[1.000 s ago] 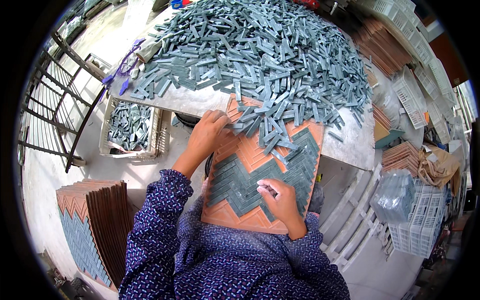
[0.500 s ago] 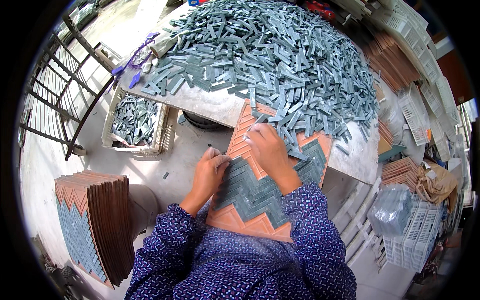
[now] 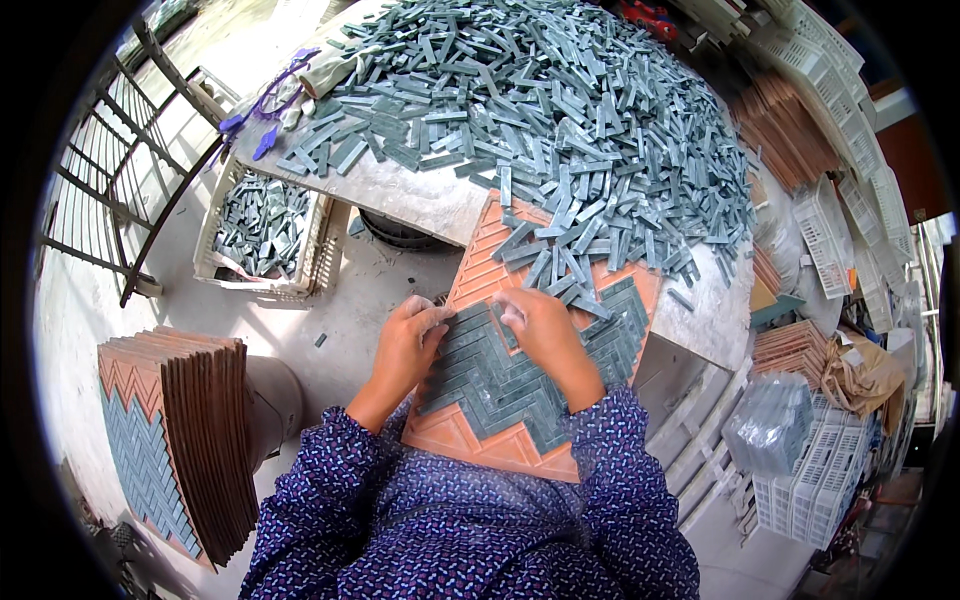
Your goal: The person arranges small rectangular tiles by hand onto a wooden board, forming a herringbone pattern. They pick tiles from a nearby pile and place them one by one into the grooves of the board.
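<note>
An orange herringbone tray (image 3: 452,430) leans from the table edge down to my lap. Green stone strips (image 3: 490,385) fill much of its middle in a zigzag; bare grooves show at its upper left and lower edge. My right hand (image 3: 548,345) is over the middle of the tray, thumb and fingers closed on a green strip (image 3: 499,326) at the edge of the laid rows. At the tray's left edge, my left hand (image 3: 402,345) has its fingertips pinched together; what is between them is hidden. Loose strips (image 3: 545,262) overlap the tray's upper part.
A large heap of green strips (image 3: 560,120) covers the table (image 3: 420,205). On the floor at left are a crate of strips (image 3: 205,255) and a tall stack of trays (image 3: 205,440). Purple-handled tool (image 3: 265,140) lies at the table's left; white crates (image 3: 815,475) stand at right.
My right hand has come down from the tray's upper part, beside the loose strips, to the laid rows. My left hand stays by the left edge. The whole view has shifted slightly.
</note>
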